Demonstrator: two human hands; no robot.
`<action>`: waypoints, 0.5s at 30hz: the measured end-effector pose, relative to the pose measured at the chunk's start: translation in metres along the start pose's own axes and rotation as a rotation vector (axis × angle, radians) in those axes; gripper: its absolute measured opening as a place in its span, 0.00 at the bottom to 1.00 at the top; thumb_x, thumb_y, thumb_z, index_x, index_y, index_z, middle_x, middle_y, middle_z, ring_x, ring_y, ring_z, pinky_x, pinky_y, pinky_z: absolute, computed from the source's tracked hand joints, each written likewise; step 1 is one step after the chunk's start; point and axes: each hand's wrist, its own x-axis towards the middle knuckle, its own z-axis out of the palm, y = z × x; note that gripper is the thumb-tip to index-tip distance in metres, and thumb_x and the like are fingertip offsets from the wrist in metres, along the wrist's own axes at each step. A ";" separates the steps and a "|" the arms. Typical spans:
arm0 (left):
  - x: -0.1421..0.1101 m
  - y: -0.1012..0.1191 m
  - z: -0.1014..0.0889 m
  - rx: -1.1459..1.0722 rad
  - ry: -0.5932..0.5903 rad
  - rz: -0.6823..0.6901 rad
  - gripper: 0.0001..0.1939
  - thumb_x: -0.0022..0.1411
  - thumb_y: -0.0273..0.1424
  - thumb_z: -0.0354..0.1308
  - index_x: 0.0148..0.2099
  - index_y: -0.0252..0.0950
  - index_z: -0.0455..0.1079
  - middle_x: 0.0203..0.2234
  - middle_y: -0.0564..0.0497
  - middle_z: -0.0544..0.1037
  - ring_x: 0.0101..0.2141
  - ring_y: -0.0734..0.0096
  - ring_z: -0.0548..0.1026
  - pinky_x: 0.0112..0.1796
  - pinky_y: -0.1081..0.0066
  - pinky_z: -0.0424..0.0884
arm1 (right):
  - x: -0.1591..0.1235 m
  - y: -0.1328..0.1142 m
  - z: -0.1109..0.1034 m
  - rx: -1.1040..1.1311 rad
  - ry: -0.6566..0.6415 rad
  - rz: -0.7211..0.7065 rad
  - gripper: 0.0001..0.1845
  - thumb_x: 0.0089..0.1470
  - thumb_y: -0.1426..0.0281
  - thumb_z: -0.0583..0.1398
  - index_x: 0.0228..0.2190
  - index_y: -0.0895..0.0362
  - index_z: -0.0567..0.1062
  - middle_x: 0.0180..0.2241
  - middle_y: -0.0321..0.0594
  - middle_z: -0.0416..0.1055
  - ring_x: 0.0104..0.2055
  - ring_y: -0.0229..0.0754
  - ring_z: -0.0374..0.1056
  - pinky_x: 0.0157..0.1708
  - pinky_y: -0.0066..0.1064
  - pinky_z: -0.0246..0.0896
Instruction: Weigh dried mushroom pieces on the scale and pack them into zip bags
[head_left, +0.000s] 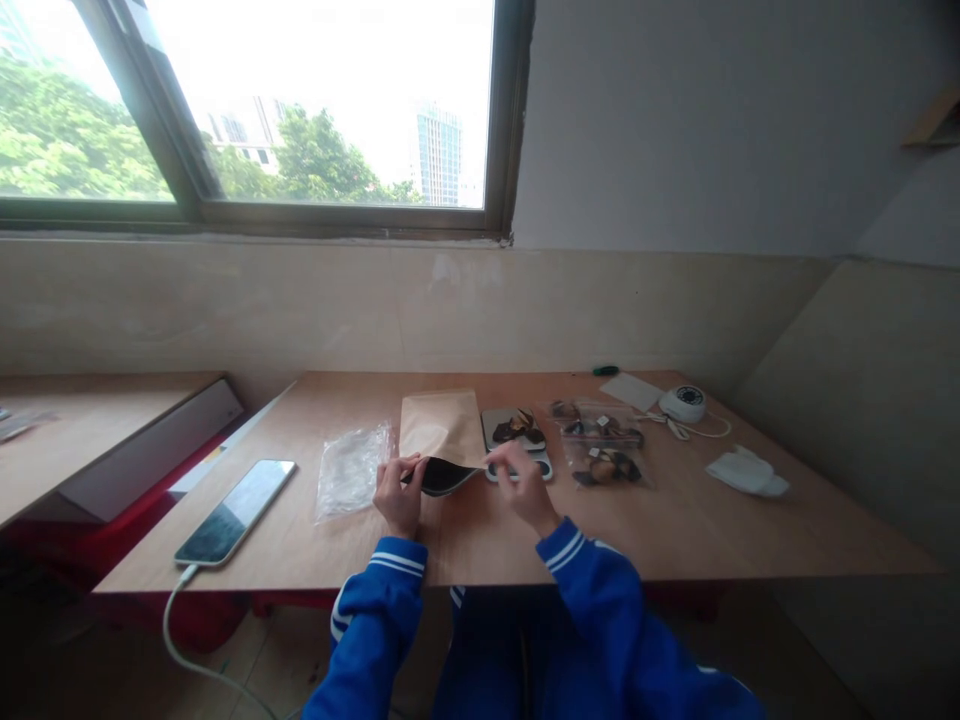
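Observation:
A brown kraft paper bag point(442, 420) lies flat on the table in front of me, its mouth toward me and gaping, with a dark inside showing. My left hand point(400, 492) pinches the left edge of that mouth. At the opposite corner, the fingertips of my right hand point(525, 488) are closed on the bag's edge, slightly blurred. Just beyond my right hand stands a small white digital scale point(545, 468), partly covered by the fingers. Dark brown dried pieces point(517, 428), perhaps mushroom slices, rest on its plate.
Clear zip bags point(606, 468) of similar dark pieces lie right of the scale. Clear plastic bags point(351, 472) are at the left, near a phone point(236, 512) on a cable. Farther right are a white round device point(682, 403) with a cord and a crumpled white tissue point(746, 472).

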 end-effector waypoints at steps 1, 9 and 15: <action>0.000 0.000 0.000 0.001 0.000 0.000 0.09 0.59 0.37 0.59 0.29 0.39 0.69 0.28 0.52 0.79 0.32 0.70 0.75 0.35 0.70 0.71 | -0.007 -0.014 0.009 0.026 -0.167 -0.110 0.13 0.53 0.80 0.50 0.31 0.56 0.72 0.31 0.40 0.72 0.38 0.41 0.67 0.40 0.32 0.64; -0.001 -0.001 0.000 -0.007 -0.017 -0.029 0.10 0.59 0.38 0.58 0.29 0.39 0.70 0.27 0.52 0.79 0.31 0.70 0.75 0.36 0.70 0.71 | -0.004 -0.059 0.083 -0.393 -0.512 0.046 0.15 0.53 0.82 0.51 0.42 0.66 0.72 0.42 0.54 0.72 0.46 0.48 0.67 0.44 0.36 0.66; -0.001 -0.001 0.000 -0.025 -0.011 -0.031 0.09 0.60 0.37 0.58 0.30 0.39 0.70 0.27 0.52 0.78 0.31 0.70 0.73 0.36 0.70 0.70 | 0.021 -0.055 0.106 -0.531 -0.550 0.213 0.14 0.55 0.80 0.53 0.42 0.66 0.72 0.37 0.55 0.75 0.38 0.49 0.73 0.36 0.36 0.69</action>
